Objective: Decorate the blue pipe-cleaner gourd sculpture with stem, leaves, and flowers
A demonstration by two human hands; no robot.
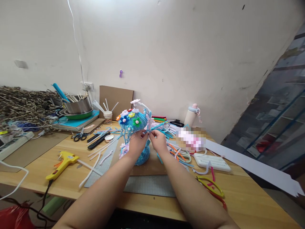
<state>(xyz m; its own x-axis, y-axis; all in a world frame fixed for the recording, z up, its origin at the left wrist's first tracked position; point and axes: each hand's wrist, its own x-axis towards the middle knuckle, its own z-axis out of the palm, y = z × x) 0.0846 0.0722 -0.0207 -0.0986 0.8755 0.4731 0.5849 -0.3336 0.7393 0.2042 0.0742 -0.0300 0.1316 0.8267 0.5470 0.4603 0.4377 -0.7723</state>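
A blue fuzzy craft piece (133, 122) with a domed top and a round base stands upright in front of me, its dome dotted with colourful pipe-cleaner flowers. A white and blue stem (143, 106) arches over its right side. Beside that stem, my left hand (138, 141) pinches a light blue pipe cleaner (148, 131) with thumb and fingers. My right hand (158, 140) is closed on the same blue strand, close to the left fingertips. Pale pink flowers (124, 150) sit at the base's left, partly behind my left wrist.
A yellow glue gun (62, 163) lies left, with black scissors (80, 136) behind it. Loose pipe cleaners (177, 151) and a white box (212, 161) are to the right. Yellow-handled scissors (211, 186) lie near the front edge. A bottle (191, 116) stands at the wall.
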